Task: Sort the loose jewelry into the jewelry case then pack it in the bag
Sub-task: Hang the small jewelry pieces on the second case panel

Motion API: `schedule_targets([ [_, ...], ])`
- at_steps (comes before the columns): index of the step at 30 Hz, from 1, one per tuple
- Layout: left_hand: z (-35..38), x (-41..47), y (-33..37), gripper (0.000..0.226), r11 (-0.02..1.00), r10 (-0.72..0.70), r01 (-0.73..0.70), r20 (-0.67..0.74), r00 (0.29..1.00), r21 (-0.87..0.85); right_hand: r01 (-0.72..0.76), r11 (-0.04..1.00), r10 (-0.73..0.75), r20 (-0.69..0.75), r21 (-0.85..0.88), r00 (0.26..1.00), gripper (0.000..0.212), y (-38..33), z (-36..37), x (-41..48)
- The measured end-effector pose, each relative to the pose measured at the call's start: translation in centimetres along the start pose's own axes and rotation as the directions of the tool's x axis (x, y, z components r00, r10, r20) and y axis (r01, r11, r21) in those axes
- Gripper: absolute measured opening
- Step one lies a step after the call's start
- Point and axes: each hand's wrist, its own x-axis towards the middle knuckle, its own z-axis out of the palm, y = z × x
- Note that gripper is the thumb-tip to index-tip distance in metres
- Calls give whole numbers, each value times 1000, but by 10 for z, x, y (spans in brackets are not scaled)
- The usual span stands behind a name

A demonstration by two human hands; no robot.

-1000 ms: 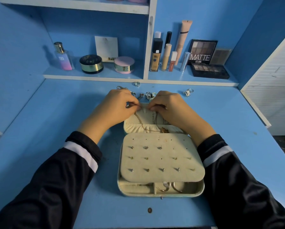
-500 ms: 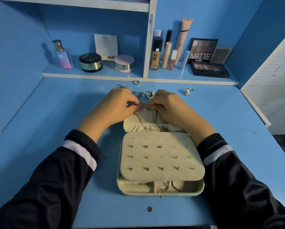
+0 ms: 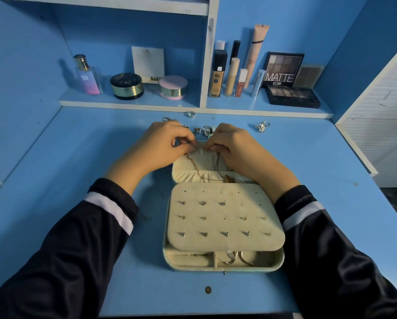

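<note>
A cream jewelry case (image 3: 223, 267) lies open on the blue desk. Its padded earring panel (image 3: 225, 217) carries several studs, and hoop earrings (image 3: 235, 261) sit in the front compartment. A gold necklace (image 3: 196, 166) hangs inside the raised lid (image 3: 188, 173). My left hand (image 3: 167, 143) and my right hand (image 3: 229, 146) meet at the lid's top edge, fingertips pinching the necklace chain by a small white tab. Loose silver rings (image 3: 206, 130) lie just behind my hands, one (image 3: 190, 114) nearer the shelf and another (image 3: 262, 126) further right.
A low shelf (image 3: 128, 102) behind the desk holds a perfume bottle (image 3: 88, 75), round compacts (image 3: 126, 85), cosmetic tubes (image 3: 233, 77) and eyeshadow palettes (image 3: 293, 96). A small brown disc (image 3: 208, 289) lies near the front edge. A white panel (image 3: 381, 139) borders the right side.
Both hands stay at the lid's top edge, with only slight finger movement on the chain. The view has shifted a little.
</note>
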Motion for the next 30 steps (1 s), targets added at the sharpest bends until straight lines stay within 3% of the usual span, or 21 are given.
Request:
schedule_targets([
  [11,3,2,-2,12,995,21,-23,19,1000,94,-9,1000,9,9,0,1000,18,-2,0,0],
  [23,-1,-5,2,4,1000,4,-1,133,991,-20,-57,990,45,96,130,994,20,-6,-12,-4],
  [30,-2,-10,5,9,998,25,-17,123,992,-65,-160,970,131,158,181,979,16,-10,-21,-10],
])
